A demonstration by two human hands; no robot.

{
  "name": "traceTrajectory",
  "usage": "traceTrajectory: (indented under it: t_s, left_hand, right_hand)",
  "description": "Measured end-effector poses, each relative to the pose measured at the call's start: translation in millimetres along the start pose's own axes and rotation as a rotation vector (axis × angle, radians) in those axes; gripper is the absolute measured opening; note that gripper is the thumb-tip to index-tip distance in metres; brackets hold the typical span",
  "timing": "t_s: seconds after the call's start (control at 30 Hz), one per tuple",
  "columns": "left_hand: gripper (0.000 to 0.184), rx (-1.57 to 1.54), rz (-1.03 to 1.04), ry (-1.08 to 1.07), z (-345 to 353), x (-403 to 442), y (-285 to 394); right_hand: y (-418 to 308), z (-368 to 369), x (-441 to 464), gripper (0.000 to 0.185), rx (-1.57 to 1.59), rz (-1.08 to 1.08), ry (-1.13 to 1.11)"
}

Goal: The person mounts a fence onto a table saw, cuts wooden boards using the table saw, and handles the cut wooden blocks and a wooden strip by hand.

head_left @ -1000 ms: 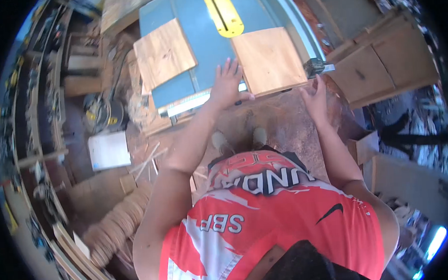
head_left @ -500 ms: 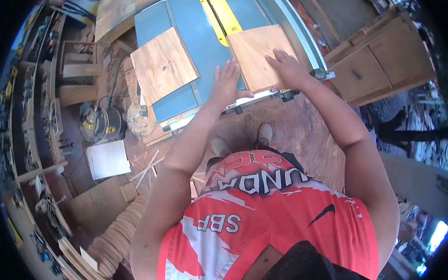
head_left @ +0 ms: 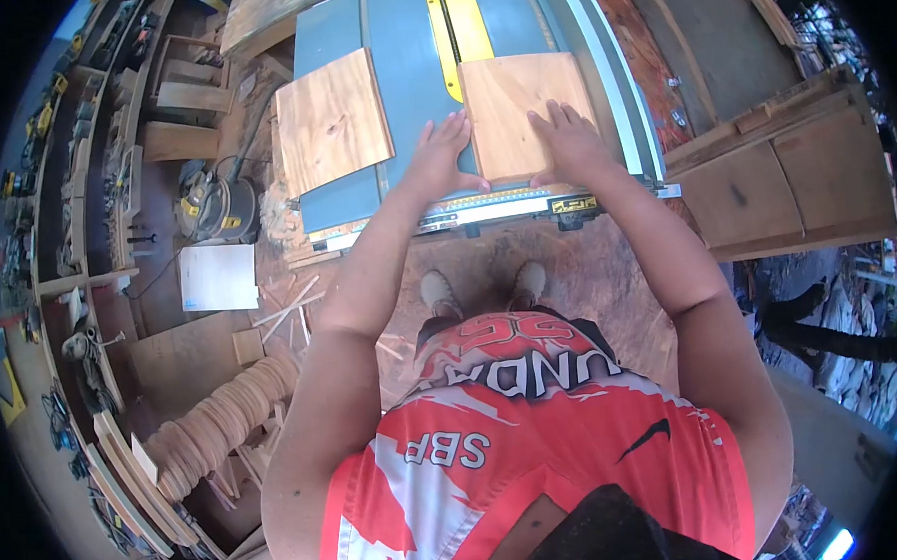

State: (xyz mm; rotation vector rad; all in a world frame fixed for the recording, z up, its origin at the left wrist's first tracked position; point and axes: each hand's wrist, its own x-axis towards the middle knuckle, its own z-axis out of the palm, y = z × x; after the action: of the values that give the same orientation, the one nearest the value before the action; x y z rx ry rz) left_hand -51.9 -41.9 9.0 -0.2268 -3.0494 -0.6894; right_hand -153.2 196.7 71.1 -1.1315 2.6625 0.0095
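Note:
A square wooden board [head_left: 509, 95] lies flat on the blue-grey top of a table saw [head_left: 405, 42], close against the yellow throat plate [head_left: 458, 31]. My right hand [head_left: 571, 147] rests on the board's near right part with its fingers spread. Beside the left edge of this board, my left hand [head_left: 440, 160] lies open on the saw top, its thumb reaching toward the board's near corner. Whether its fingertips press the edge, I cannot tell. To the left, a second wooden board [head_left: 334, 123] sits slightly turned, with neither hand on it.
The saw's fence rail and yellow scale [head_left: 505, 194] run along the front edge. A shop vacuum [head_left: 217, 208], a white panel [head_left: 218, 277] and a row of curved wooden pieces [head_left: 219, 415] are at left. A wooden cabinet [head_left: 784, 180] stands at right.
The view has turned a little, so the saw appears straighter. My right hand stays on the right board and my left hand beside it. The boards show little movement on the saw top.

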Motion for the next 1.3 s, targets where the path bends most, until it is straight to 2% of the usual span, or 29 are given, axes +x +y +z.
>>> traceTrajectory:
  t_s: [0.37, 0.43, 0.5, 0.6, 0.73, 0.8, 1.07, 1.3]
  left_hand:
    - [0.112, -0.024, 0.078, -0.012, -6.6, 1.8, -10.6]
    - [0.108, -0.022, 0.099, -0.032, -7.9, 4.2, -13.4]
    - [0.107, -0.015, 0.086, -0.068, -12.7, 6.1, -11.1]
    - [0.105, -0.004, 0.075, -0.093, -11.1, 6.6, -8.9]
    - [0.104, 0.003, 0.051, -0.098, -13.0, 5.1, -5.1]
    - [0.104, -0.006, 0.079, -0.099, -6.9, 4.9, -8.9]
    - [0.101, 0.013, 0.053, -0.067, -2.1, -0.2, -2.7]
    - [0.094, -0.027, -0.007, -0.042, -5.0, -14.4, 13.8]
  right_hand:
    - [-15.6, -22.6, 12.2, 0.109, -0.059, 0.062, -0.078]
    - [-21.0, -48.5, 40.3, 0.109, 0.046, 0.158, -0.366]
    - [-5.1, -21.9, 71.4, 0.111, 0.018, -0.002, 0.053]
    - [9.2, -8.7, 106.0, 0.114, 0.076, 0.035, 0.075]
    - [18.7, -3.7, 103.1, 0.118, 0.141, 0.11, 0.041]
    - [20.9, 5.4, 101.2, 0.12, 0.179, 0.095, 0.093]
    - [11.3, 17.7, 93.3, 0.114, 0.162, 0.168, 0.178]
    - [29.1, -15.4, 115.8, 0.102, 0.054, 0.121, 0.076]
